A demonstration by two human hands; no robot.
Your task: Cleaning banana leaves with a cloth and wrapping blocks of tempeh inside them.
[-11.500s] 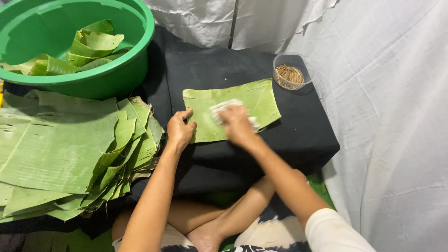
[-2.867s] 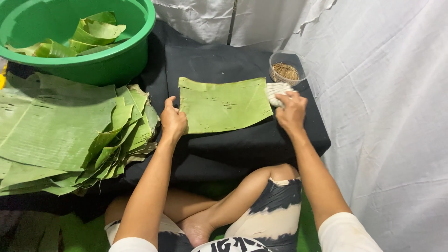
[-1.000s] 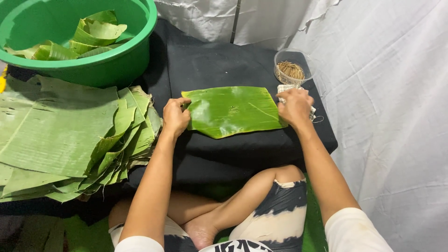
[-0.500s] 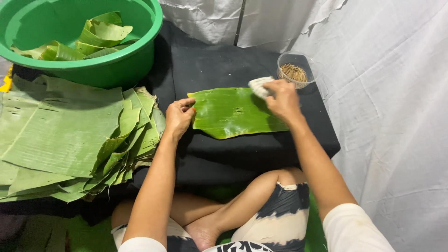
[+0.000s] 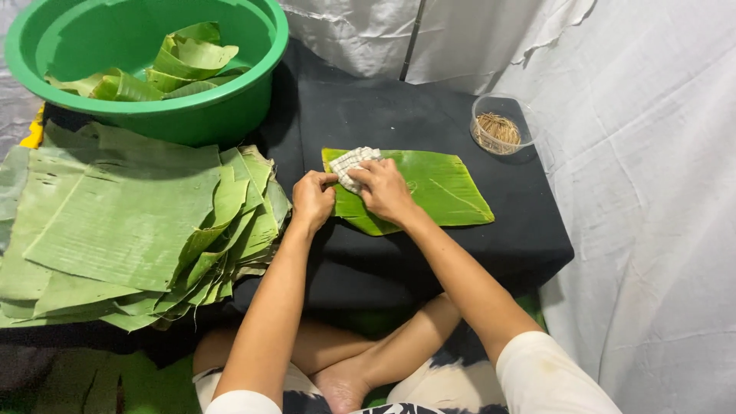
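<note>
A glossy green banana leaf piece (image 5: 433, 188) lies flat on the black cloth-covered surface (image 5: 399, 115). My right hand (image 5: 386, 189) presses a small white checked cloth (image 5: 351, 162) onto the leaf's left end. My left hand (image 5: 312, 199) pinches the leaf's left edge, right beside the cloth.
A thick stack of cut banana leaves (image 5: 123, 222) lies at the left. Behind it stands a green plastic basin (image 5: 207, 115) holding folded leaf pieces. A small clear bowl of thin brown sticks (image 5: 498, 132) sits at the back right. White fabric (image 5: 652, 192) hangs along the right and back.
The leaf was turned over, glossy side up. My right hand picked up the cloth near the bowl and has swept it leftward across the leaf to its left end.
</note>
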